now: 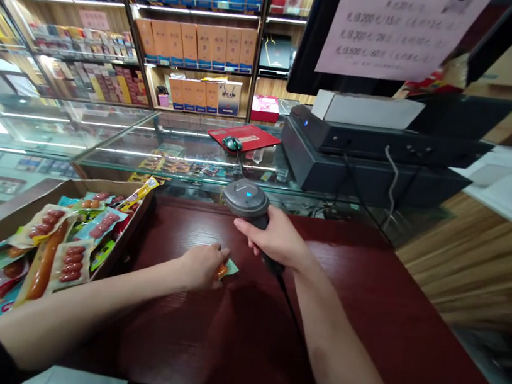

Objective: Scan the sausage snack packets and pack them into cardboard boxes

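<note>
Closed around the handle of a dark grey barcode scanner (246, 198), my right hand (278, 239) holds it above the dark red wooden counter (235, 341). Blue light shows on top of the scanner, and its cable hangs down from the handle. My left hand (202, 266) is low over the counter, with its fingers on a small snack packet (228, 269), orange and pale green. Part of the packet is hidden by the fingers. The scanner head is above and slightly right of the packet.
An open cardboard box (134, 226) of packaged sausages stands at the left. Behind the counter are a glass display case (125, 135), a red mat (263, 137) with a mouse (231, 143), and a black cash drawer (358, 174) under a monitor. Shelves of boxed goods line the back.
</note>
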Motion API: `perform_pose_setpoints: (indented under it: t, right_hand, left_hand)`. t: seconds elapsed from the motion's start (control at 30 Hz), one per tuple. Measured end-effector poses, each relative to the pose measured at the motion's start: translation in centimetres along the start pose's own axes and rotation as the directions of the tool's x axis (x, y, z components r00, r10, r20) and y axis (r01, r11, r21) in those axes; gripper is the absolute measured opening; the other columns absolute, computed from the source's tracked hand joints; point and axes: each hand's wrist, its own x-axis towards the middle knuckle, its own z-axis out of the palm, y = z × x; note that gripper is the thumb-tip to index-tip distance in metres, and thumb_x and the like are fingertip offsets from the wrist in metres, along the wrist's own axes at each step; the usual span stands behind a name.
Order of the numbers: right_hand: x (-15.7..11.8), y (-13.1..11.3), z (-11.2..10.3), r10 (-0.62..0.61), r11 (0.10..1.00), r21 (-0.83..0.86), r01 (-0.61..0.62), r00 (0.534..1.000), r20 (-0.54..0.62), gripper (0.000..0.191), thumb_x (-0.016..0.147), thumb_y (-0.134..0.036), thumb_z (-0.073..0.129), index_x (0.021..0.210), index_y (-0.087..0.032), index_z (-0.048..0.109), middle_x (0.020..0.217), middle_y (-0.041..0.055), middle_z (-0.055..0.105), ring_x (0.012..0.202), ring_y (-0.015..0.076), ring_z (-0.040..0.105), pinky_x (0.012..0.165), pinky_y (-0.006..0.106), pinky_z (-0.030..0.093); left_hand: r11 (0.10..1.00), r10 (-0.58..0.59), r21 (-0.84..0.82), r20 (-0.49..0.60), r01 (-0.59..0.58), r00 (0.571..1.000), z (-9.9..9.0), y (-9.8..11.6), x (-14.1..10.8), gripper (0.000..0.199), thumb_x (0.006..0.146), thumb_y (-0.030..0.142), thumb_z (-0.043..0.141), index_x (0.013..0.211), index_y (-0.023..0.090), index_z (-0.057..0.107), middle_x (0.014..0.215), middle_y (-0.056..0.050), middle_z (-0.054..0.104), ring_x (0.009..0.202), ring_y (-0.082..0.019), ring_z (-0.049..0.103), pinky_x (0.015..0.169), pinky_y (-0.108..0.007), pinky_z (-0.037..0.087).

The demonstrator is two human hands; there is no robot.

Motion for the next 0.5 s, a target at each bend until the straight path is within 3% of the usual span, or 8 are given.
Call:
perform_pose_setpoints:
  t: [0.07, 0.13, 0.23, 0.3, 0.37, 0.5]
  right_hand:
    - [0.0, -0.1, 0.1, -0.001, 1.0, -0.002, 0.001, 1.0, -0.004, 0.024, 0.084, -0.038, 0.07, 0.082, -0.021, 0.053, 0.053, -0.0023, 0.059, 0.04, 0.0127, 0.055, 0.04, 0.024, 0.044]
    - [0.0, -0.2, 0.2, 0.008, 1.0, 0.002, -0.008, 1.0, -0.01, 0.024, 0.084, -0.037, 0.07, 0.083, -0.021, 0.053, 0.052, -0.0029, 0.058, 0.039, 0.0124, 0.054, 0.04, 0.023, 0.044]
    - [0.1, -0.1, 0.7, 0.033, 0.999, 0.009, -0.033, 0.999, 0.005, 0.023, 0.083, -0.036, 0.071, 0.087, -0.02, 0.055, 0.052, -0.0029, 0.059, 0.04, 0.0127, 0.054, 0.038, 0.023, 0.043]
    - [0.2, 0.2, 1.2, 0.047, 0.999, 0.0, -0.047, 0.998, 0.032, 0.024, 0.083, -0.037, 0.072, 0.089, -0.02, 0.055, 0.052, -0.0027, 0.059, 0.04, 0.0129, 0.055, 0.038, 0.022, 0.044]
    - [0.3, 0.5, 1.7, 0.052, 0.999, -0.02, -0.051, 0.997, 0.061, 0.025, 0.083, -0.037, 0.072, 0.091, -0.02, 0.055, 0.053, -0.0028, 0.06, 0.041, 0.0131, 0.056, 0.038, 0.022, 0.044]
    - [0.3, 0.9, 2.9, 0.029, 0.998, -0.065, -0.021, 0.992, 0.12, 0.026, 0.084, -0.036, 0.071, 0.097, -0.018, 0.059, 0.055, -0.0022, 0.062, 0.041, 0.0137, 0.058, 0.038, 0.022, 0.044]
  left_hand:
    - [0.978, -0.009, -0.209, 0.013, 0.011, 1.0, -0.8, -1.4, 0.9, 0.029, 0.06, 0.021, 0.079, 0.088, 0.022, 0.07, 0.075, -0.004, 0.069, 0.066, -0.021, 0.067, 0.061, -0.027, 0.048]
    - [0.869, -0.051, -0.491, 0.035, 0.062, 0.998, -2.3, -3.4, 2.0, 0.018, 0.063, 0.02, 0.078, 0.079, 0.021, 0.071, 0.067, -0.001, 0.068, 0.059, -0.016, 0.064, 0.057, -0.024, 0.047]
    - [0.526, -0.215, -0.843, -0.006, 0.111, 0.977, -5.0, -6.4, 3.3, 0.026, 0.059, 0.019, 0.084, 0.082, 0.018, 0.072, 0.078, -0.004, 0.075, 0.064, -0.016, 0.068, 0.058, -0.022, 0.05]
    - [0.305, -0.314, -0.947, 0.001, 0.102, 0.949, -6.5, -7.8, 3.6, 0.033, 0.056, 0.017, 0.089, 0.085, 0.018, 0.073, 0.083, -0.006, 0.077, 0.067, -0.015, 0.07, 0.059, -0.022, 0.053]
    - [0.168, -0.395, -0.982, 0.011, 0.084, 0.919, -7.4, -8.6, 3.6, 0.036, 0.055, 0.015, 0.091, 0.086, 0.017, 0.073, 0.084, -0.006, 0.077, 0.067, -0.015, 0.07, 0.059, -0.022, 0.054]
    - [0.083, -0.494, -0.996, -0.014, 0.031, 0.869, -7.9, -8.9, 3.6, 0.029, 0.062, 0.014, 0.089, 0.085, 0.016, 0.072, 0.085, -0.007, 0.077, 0.067, -0.014, 0.07, 0.059, -0.022, 0.056]
